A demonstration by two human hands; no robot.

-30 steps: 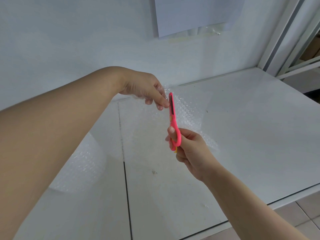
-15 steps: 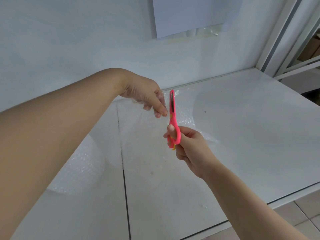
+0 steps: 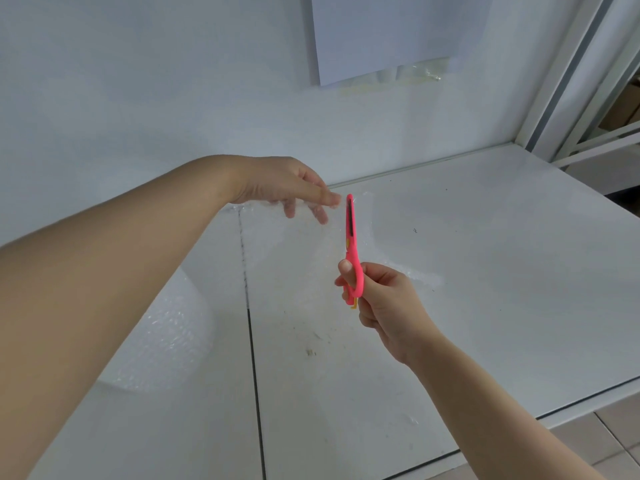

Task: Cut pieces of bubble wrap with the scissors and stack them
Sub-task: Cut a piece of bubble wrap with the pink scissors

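Note:
My right hand [image 3: 384, 306] grips the pink scissors [image 3: 351, 247] by the handles, blades closed and pointing up and away. My left hand [image 3: 287, 188] pinches the top edge of a clear sheet of bubble wrap [image 3: 294, 258], which hangs in front of me just left of the blades. The sheet is transparent and hard to trace. A small cut piece of bubble wrap [image 3: 415, 275] lies on the white table [image 3: 502, 271] behind my right hand. The roll of bubble wrap [image 3: 162, 344] stands at the left, partly hidden by my left forearm.
A white wall rises behind the table with a sheet of paper [image 3: 384, 32] taped to it. A metal rack frame [image 3: 568, 81] stands at the right. A dark seam [image 3: 251, 323] splits the tabletop. The tiled floor [image 3: 602, 441] shows past the front edge.
Both hands have lifted and drawn slightly apart. The scissors have moved up along the sheet to its top edge, and their blades now stand right of my left fingers.

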